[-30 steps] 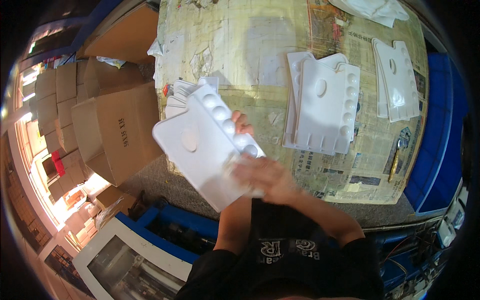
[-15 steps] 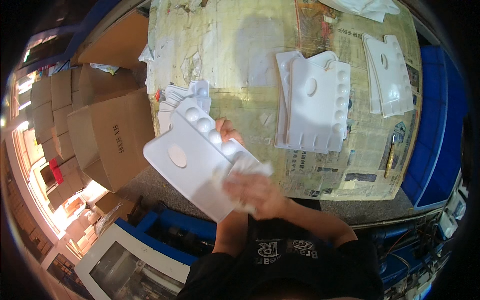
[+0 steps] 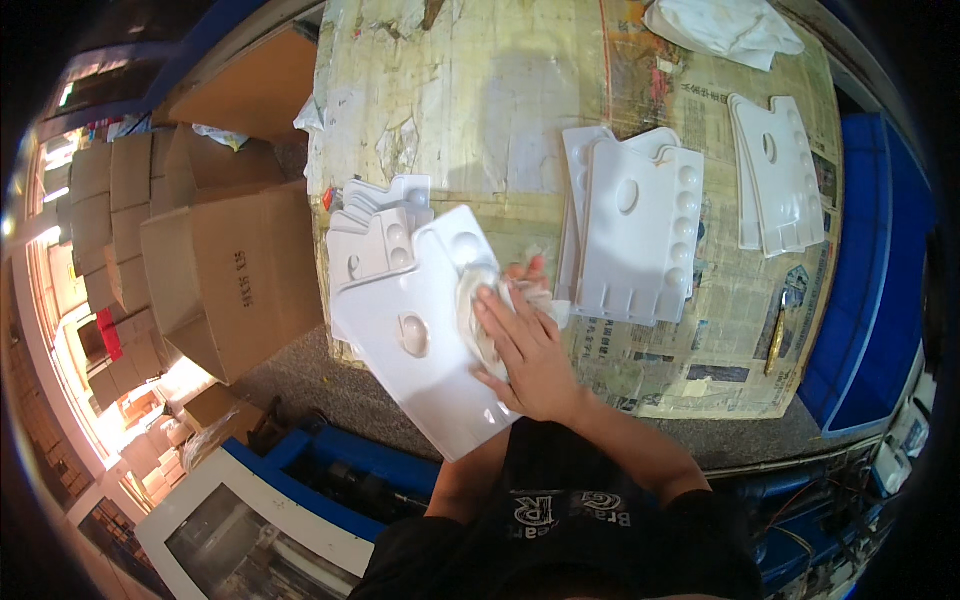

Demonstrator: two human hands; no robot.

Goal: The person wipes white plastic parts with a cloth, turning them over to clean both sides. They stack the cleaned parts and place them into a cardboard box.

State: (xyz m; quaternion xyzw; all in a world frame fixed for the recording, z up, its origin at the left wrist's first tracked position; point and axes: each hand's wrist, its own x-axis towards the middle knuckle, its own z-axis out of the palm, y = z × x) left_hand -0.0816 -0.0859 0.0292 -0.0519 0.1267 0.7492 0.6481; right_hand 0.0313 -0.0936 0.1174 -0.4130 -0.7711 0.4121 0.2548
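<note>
A white plastic paint palette (image 3: 405, 385), with a thumb hole and round wells, is held tilted in front of me. My left hand (image 3: 527, 268) grips it from beneath; only some fingertips show past its far edge, and the palette covers the rest. A crumpled white cloth (image 3: 474, 312) lies under my right hand (image 3: 525, 350), which presses it onto the palette along the row of wells. Just behind, more white palettes (image 3: 372, 240) sit in a loose pile at the table's left edge, partly hidden by the held one.
Palettes are stacked at the table's centre right (image 3: 640, 230), with a smaller stack (image 3: 785, 180) farther right. A white cloth bundle (image 3: 725, 28) lies at the far edge, and a slim brass-coloured tool (image 3: 777, 335) near the right edge. Cardboard box (image 3: 240, 270) stands left; blue bin (image 3: 862, 270) right.
My right hand has moved the cloth up and across the palette toward its wells. The palette has shifted slightly right in the picture, and its tilt has changed.
</note>
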